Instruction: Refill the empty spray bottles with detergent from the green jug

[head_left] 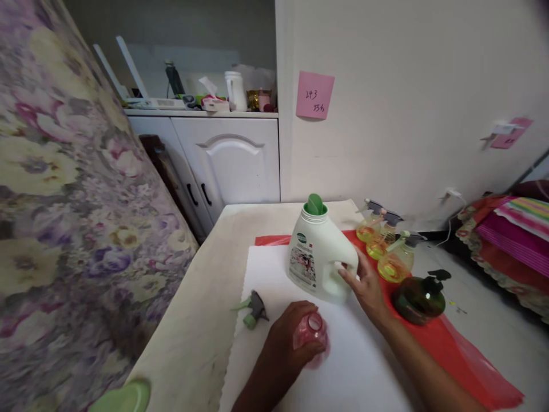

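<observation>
My left hand point(290, 337) is wrapped round a pink see-through bottle point(315, 337), whose open neck faces up. The fingers of my right hand point(364, 283) go round the handle of a pale green detergent jug point(319, 252). This jug stands upright or nearly so, its cap off and a green pouring spout point(315, 204) showing in its mouth. Whether its base touches the white sheet point(266, 274) I cannot tell. Left of the pink bottle, a grey and green spray head point(254, 309) lies on the sheet.
Several spray bottles with yellow liquid point(393, 263) and a dark pump bottle point(419, 298) stand along the right on red plastic point(463, 355). A green round object point(124, 397) sits at the lower left. A floral curtain point(64, 200) hangs left; white cabinets point(231, 166) stand behind.
</observation>
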### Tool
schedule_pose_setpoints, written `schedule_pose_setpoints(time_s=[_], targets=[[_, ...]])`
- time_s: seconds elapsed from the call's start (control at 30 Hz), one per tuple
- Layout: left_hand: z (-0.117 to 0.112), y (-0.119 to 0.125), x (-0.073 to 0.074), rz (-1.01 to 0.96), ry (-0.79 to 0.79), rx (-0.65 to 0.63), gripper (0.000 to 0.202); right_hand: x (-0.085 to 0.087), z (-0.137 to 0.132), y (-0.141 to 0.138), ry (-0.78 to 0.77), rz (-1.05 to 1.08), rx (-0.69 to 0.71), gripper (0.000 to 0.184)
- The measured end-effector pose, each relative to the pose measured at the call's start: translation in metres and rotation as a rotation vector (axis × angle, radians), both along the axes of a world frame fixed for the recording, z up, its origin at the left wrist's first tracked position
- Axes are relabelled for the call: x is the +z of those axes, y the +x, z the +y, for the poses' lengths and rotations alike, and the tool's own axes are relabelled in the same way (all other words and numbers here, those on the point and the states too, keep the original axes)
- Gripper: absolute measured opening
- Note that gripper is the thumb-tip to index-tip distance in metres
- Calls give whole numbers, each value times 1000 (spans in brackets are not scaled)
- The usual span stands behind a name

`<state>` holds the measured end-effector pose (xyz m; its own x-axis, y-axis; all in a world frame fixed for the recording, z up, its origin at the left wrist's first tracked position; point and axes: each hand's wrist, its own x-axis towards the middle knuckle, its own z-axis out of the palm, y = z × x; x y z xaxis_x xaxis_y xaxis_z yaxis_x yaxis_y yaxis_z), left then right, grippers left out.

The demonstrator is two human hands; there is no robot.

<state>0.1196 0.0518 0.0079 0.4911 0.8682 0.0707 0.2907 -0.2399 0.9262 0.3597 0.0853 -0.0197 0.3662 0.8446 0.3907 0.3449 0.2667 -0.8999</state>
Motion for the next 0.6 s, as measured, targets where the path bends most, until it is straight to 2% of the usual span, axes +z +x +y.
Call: schedule_pose_setpoints(time_s=[0.13, 0.2, 0.23, 0.3, 0.37, 0.43, 0.53, 0.6], targets=[[-2, -2, -4, 58, -37, 13, 65, -23, -55, -1, -2, 30, -184, 63], [-3, -5, -5, 86, -45, 6, 72, -34, -82, -13, -108, 26, -90, 57], [-4, -8, -4, 102, -49, -2, 77, -38, -92, -23, -162, 6, 11, 57], [-3, -19, -3, 132, -59, -18, 82, -42, -105, -43, -209, -4, 164, 68], [1, -35, 0, 157, -43, 11, 73, -43, -107, -63, -229, 15, 226, 80], [7, -53, 1, 229, 53, 124, 48, -43, -104, -77, -238, 44, 234, 88], [15, -73, -5, 525, 236, 310, 29, -44, -100, -87, -243, 74, 237, 95], [18, -77, -14, 749, 270, 341, 28, -46, -99, -89, -234, 77, 235, 96]])
